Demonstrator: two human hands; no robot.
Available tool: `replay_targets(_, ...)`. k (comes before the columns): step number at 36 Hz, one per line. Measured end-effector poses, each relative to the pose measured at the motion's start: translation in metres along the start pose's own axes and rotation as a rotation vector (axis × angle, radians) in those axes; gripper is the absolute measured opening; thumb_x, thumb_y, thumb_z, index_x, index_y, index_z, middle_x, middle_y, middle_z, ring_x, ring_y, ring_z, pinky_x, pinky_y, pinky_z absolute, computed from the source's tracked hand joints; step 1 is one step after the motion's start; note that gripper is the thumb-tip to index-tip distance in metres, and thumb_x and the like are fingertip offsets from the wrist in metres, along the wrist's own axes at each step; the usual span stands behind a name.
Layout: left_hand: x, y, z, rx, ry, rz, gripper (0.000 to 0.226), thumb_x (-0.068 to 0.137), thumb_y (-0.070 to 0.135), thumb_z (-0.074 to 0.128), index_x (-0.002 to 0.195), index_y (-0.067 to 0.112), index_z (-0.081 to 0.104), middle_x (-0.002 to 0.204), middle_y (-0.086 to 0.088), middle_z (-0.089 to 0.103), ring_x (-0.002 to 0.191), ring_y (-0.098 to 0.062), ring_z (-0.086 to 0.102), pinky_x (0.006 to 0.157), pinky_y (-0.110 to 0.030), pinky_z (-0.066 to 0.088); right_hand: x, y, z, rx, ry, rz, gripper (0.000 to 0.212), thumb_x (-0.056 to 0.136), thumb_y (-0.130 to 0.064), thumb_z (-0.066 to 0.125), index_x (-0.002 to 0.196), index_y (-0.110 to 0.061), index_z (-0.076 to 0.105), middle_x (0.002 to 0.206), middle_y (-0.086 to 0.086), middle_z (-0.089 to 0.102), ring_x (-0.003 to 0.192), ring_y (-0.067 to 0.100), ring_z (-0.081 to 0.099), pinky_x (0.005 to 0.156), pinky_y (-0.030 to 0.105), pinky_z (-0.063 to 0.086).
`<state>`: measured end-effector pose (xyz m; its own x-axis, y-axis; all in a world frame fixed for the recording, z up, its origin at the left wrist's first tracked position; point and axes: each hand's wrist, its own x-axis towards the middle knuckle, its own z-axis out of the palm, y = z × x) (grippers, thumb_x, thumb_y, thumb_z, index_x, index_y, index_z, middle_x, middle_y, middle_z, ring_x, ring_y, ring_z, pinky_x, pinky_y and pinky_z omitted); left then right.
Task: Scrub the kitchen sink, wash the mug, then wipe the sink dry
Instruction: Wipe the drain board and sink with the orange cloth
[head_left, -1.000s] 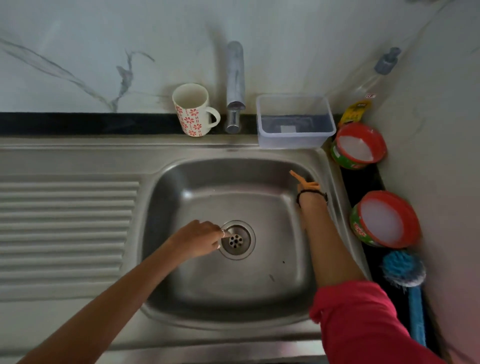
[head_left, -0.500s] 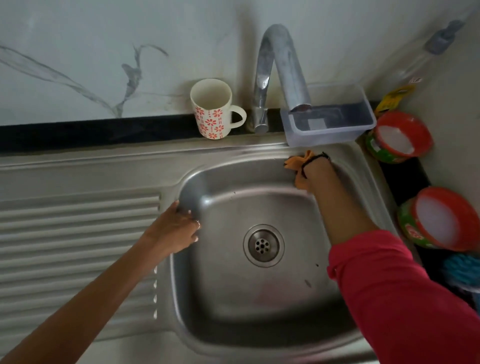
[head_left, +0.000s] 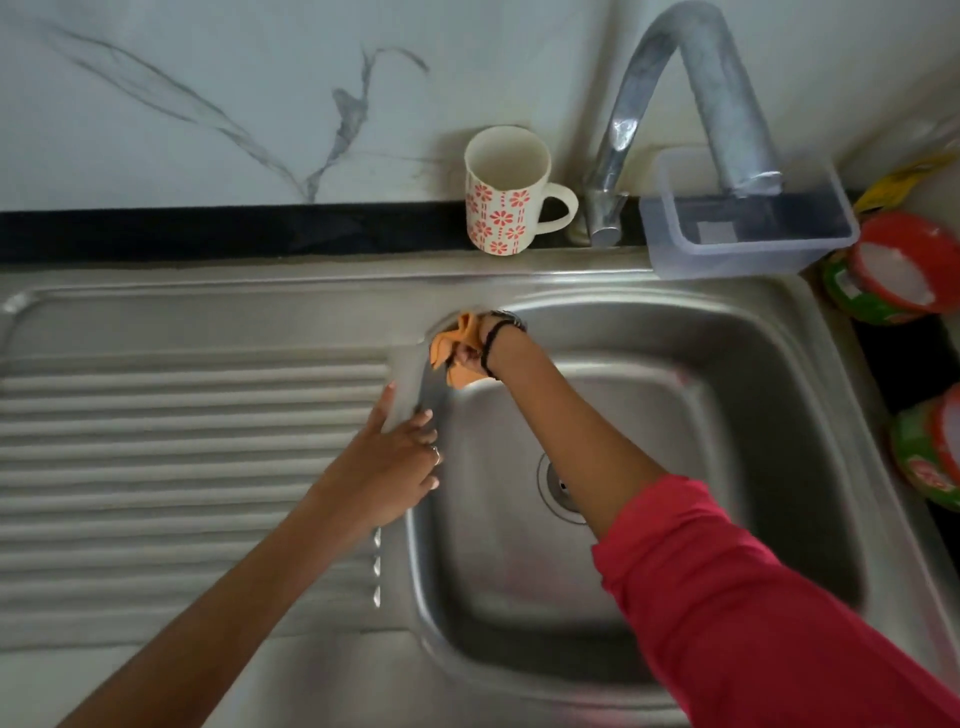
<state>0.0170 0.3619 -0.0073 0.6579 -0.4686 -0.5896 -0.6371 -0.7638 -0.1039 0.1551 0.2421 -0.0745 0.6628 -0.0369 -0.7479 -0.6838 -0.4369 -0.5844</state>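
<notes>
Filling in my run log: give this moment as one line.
phase: wiping sink | right hand: holds orange cloth at far-left corner of steel sink basin | left hand: rests on basin's left rim | floral mug: upright on ledge

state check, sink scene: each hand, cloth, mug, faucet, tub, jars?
Left hand: open, fingers resting on the basin's left rim.
Right hand: grips the crumpled orange cloth at the basin's back-left corner.
White mug with red flowers: upright on the ledge.
Curved steel faucet: no water visible.
Clear plastic tub: lidless.
Two red-lidded jars: tipped sideways.
</notes>
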Motion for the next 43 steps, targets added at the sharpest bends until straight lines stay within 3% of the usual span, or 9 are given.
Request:
replay_targets(3,-0.007,0.001,0.007,-0.047,-0.012,-0.022,0.045,0.1,0.035,0.03,0.142,0.02,0.036,0.153,0.003,0.025,0.146,-0.012,0.002,0.1,-0.044,-0.031,-0.023,-0.007,0.01,0.438,-0.165,0.174,0.039,0.099,-0.006,0.038,0.061,-0.015,0.032,0.052,0.012,0.036,0.041,0.004,0.042,0.044,0.013,0.034)
replay_targets(11,-0.012,0.015,0.005,-0.066,-0.07,-0.041,0.048,0.099,0.036,0.032,0.145,0.02,0.03,0.155,0.006,0.018,0.145,-0.01,-0.002,0.108,-0.047,-0.022,-0.05,0.061,0.001,0.088,-0.318,0.094,0.034,0.098,-0.008,0.038,0.065,-0.007,0.047,0.056,0.008,0.054,0.053,0.014,0.054,0.049,0.019,0.044)
replay_targets(15,-0.005,0.028,0.004,-0.052,-0.068,-0.003,0.048,0.1,0.037,0.029,0.145,0.02,0.032,0.153,0.003,0.026,0.145,-0.012,0.005,0.108,-0.049,-0.022,-0.04,0.102,-0.03,-0.047,0.013,-0.079,0.026,0.095,-0.006,0.04,0.098,0.003,0.064,0.107,0.019,0.062,0.101,0.02,0.056,0.08,0.029,0.041)
replay_targets(20,0.004,0.038,-0.002,-0.12,-0.17,0.024,0.057,0.094,0.051,0.036,0.142,0.019,0.036,0.151,0.0,0.031,0.145,-0.013,0.01,0.11,-0.051,-0.017,-0.038,0.147,-0.093,-0.034,0.594,-0.036,0.038,0.101,-0.014,0.028,0.132,0.002,0.044,0.132,0.023,0.05,0.122,0.035,0.046,0.099,0.035,0.033)
replay_targets(24,0.006,0.035,-0.001,-0.169,-0.283,0.02,0.077,0.08,0.063,0.051,0.14,0.016,0.039,0.147,-0.003,0.036,0.144,-0.017,0.013,0.11,-0.049,-0.02,-0.023,0.175,-0.116,0.145,0.811,0.072,0.075,0.092,-0.059,0.026,0.147,-0.007,0.02,0.148,0.016,0.03,0.132,0.029,0.036,0.11,0.036,0.026)
replay_targets(27,0.006,0.032,0.0,-0.089,-0.318,0.053,0.085,0.075,0.064,0.057,0.141,0.014,0.037,0.149,-0.007,0.031,0.144,-0.017,0.011,0.106,-0.047,-0.024,-0.005,0.193,-0.113,-0.028,0.757,0.156,0.064,0.099,-0.034,0.033,0.149,-0.003,0.006,0.152,0.021,0.018,0.139,0.035,0.025,0.112,0.041,0.022)
replay_targets(32,0.005,0.031,0.004,-0.01,-0.32,0.08,0.087,0.075,0.058,0.062,0.144,0.014,0.033,0.152,-0.009,0.025,0.144,-0.018,0.011,0.092,-0.044,-0.03,0.002,0.182,-0.089,-0.035,0.688,0.221,0.056,0.099,-0.029,0.033,0.149,-0.011,0.015,0.154,0.015,0.017,0.139,0.034,0.023,0.108,0.047,0.025)
replay_targets(37,0.008,0.034,0.005,0.052,-0.325,0.076,0.084,0.076,0.055,0.063,0.144,0.015,0.033,0.152,-0.009,0.025,0.143,-0.019,0.014,0.098,-0.048,-0.028,0.008,0.174,-0.053,-0.153,0.536,0.153,0.067,0.092,-0.042,0.03,0.151,-0.022,0.005,0.153,0.016,0.015,0.134,0.037,0.028,0.109,0.048,0.025)
replay_targets(43,0.005,0.037,0.008,0.049,-0.283,0.077,0.08,0.079,0.052,0.061,0.143,0.015,0.033,0.151,-0.01,0.024,0.144,-0.021,0.011,0.099,-0.049,-0.027,0.009,0.155,0.006,-0.508,0.321,-0.116,0.061,0.097,-0.017,0.035,0.149,-0.031,0.007,0.158,0.0,0.003,0.129,0.034,0.03,0.095,0.048,0.035)
